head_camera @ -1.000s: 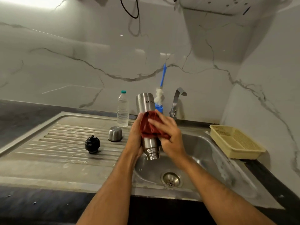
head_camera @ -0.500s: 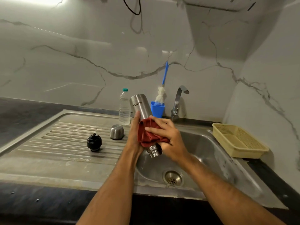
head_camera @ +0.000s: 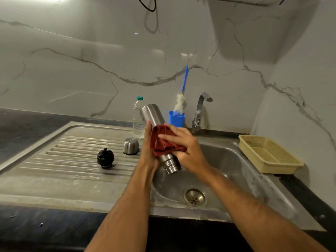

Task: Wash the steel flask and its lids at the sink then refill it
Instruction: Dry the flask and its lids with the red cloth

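Steel is what both hands work on: the flask [head_camera: 157, 124] hangs over the sink basin [head_camera: 227, 160], upside down and tilted, its base up and away near the water bottle [head_camera: 138, 118] and its threaded open neck down, toward the person and slightly right, above the drain [head_camera: 195, 196]. Its long axis therefore runs from upper left to lower right. The left hand [head_camera: 148, 151] supports the body from the left side, palm against the metal; its grip looks wrapped round the flask, though the fingers behind are hidden, so that is a judgement. The right hand [head_camera: 185, 150] presses a red cloth [head_camera: 162, 140] onto the middle of the body, fingers curled over the fabric and pinching it to the steel. This hand lies nearer the neck, so a stroke toward the mouth would probably fall to it.

Both lids wait on the ribbed drainboard [head_camera: 63, 160] of the bench: the steel cup lid [head_camera: 131, 146] just left of the left wrist, the black stopper [head_camera: 105, 158] farther left. Hidden are the flask's mid-section under the cloth, its far side and its inside. Whether the tap [head_camera: 201, 110] runs is hard to tell; no stream shows.
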